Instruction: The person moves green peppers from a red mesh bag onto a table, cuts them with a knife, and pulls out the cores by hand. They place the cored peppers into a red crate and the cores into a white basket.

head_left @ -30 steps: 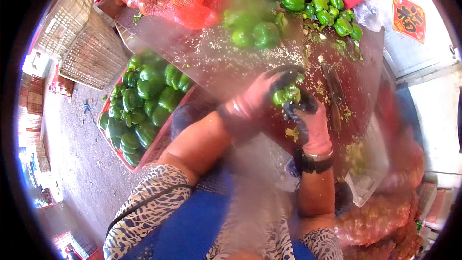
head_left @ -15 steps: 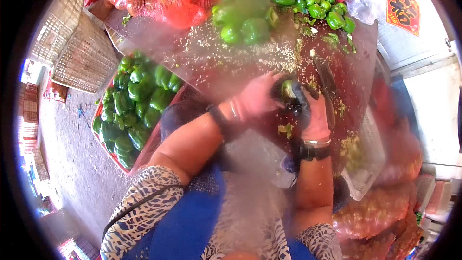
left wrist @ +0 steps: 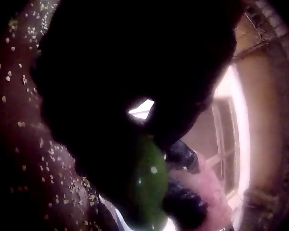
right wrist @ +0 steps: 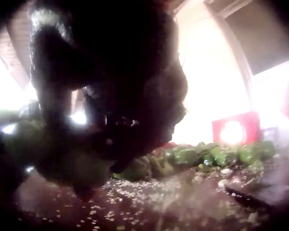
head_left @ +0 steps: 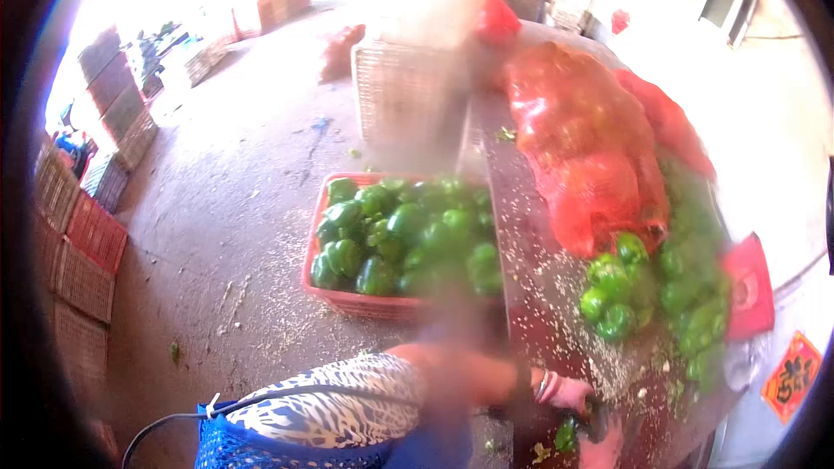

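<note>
Both hands wear pink gloves with dark fingers and meet over the dark red tabletop (head_left: 526,243), low in the head view. Between them is a green bell pepper (left wrist: 151,187). My left hand (head_left: 572,395) grips it from above, its glove a dark mass in the left wrist view. From the other side my right hand (left wrist: 207,192) holds the same pepper, dark fingers against its skin. The right wrist view is dark and backlit, with the pepper (right wrist: 79,166) under the gloved fingers. Pale seeds litter the tabletop around the hands.
A red crate (head_left: 373,304) full of green peppers stands on the floor beside the table. Red mesh sacks (head_left: 586,148) lie at the far end, near a small pepper cluster (head_left: 615,295) and a larger pile (head_left: 695,287). A dark knife-like object (right wrist: 245,196) lies among the seeds.
The head view has swung left and up, so the hands now appear at its lower edge. The pepper remains between both hands, which stay close together over the tabletop.
</note>
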The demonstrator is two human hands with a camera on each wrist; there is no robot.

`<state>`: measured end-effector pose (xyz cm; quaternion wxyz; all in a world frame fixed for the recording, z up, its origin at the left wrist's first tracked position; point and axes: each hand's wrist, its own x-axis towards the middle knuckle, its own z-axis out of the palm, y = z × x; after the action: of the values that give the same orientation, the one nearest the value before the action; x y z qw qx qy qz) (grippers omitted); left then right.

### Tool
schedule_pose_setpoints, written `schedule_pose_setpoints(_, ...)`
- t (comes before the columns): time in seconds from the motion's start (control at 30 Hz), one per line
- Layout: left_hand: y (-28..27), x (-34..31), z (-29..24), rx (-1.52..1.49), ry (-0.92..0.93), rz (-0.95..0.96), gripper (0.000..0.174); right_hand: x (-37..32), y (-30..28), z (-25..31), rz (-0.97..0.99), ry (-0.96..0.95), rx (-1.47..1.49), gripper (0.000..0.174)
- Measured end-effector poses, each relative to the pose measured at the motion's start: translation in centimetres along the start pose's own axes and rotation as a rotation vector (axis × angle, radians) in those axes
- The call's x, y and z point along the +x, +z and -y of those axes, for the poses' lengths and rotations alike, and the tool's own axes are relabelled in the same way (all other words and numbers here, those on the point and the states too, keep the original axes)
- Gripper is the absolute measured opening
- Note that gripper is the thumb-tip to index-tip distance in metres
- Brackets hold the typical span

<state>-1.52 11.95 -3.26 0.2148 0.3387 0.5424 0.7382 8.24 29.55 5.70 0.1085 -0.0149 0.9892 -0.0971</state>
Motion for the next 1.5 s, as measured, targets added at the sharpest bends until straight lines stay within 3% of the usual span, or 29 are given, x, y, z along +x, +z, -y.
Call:
schedule_pose_setpoints(0.2, -0.3, -0.8, 0.9, -0.031, -0.039, -0.017, 0.020, -0.2, -0.9, 1.6, -0.077, -0.140, 0.490, 0.049)
schedule_pose_setpoints(0.33, 0.0, -0.4, 1.6, -0.040, -0.058, 0.001, 0.019, 0.0, 1.0, 1.4, -0.029, -0.193, 0.335, 0.054)
schedule_pose_setpoints(0.4, -0.1, -0.4, 1.9, -0.038, -0.066, 0.005, 0.019, -0.9, -0.1, 4.6, -0.059, -0.141, 0.476, 0.055)
schedule_pose_setpoints(0.63, -0.2, -0.2, 2.1, -0.036, -0.066, 0.015, 0.018, -0.2, 1.0, 4.6, -0.095, -0.042, 0.605, 0.054)
schedule_pose_setpoints(0.8, -0.1, -0.6, 2.1, -0.034, -0.072, 0.025, 0.017, 0.2, 2.0, 4.4, -0.130, 0.142, 0.769, 0.054)
schedule_pose_setpoints(0.87, -0.1, -0.6, 2.2, -0.036, -0.067, 0.030, 0.017, 0.0, 2.1, 4.8, -0.162, 0.141, 0.768, 0.053)
schedule_pose_setpoints(0.97, -0.4, -0.8, 2.2, -0.043, -0.069, 0.036, 0.017, -0.9, 0.4, 6.7, -0.255, -0.117, 0.414, 0.054)
schedule_pose_setpoints(1.1, -0.5, -0.9, 2.4, -0.036, -0.064, 0.041, 0.016, -0.3, 2.0, 4.9, -0.165, 0.115, 0.695, 0.058)
schedule_pose_setpoints(1.3, -1.4, -1.4, 3.1, 0.008, -0.007, 0.048, 0.016, 3.0, 5.7, 2.9, -0.291, 0.110, 0.939, 0.069)
schedule_pose_setpoints(1.37, -1.3, -1.6, 3.6, 0.025, 0.036, 0.072, 0.016, 1.8, 5.1, 3.6, -0.259, 0.188, 0.921, 0.075)
schedule_pose_setpoints(1.47, -1.6, -1.3, 4.7, 0.147, 0.131, 0.138, 0.015, 0.3, 3.8, 3.8, -0.298, 0.119, 0.956, 0.032)
schedule_pose_setpoints(1.5, -1.8, -1.4, 4.8, 0.181, 0.145, 0.163, 0.015, -0.2, 3.7, 4.4, -0.343, 0.112, 1.137, 0.031)
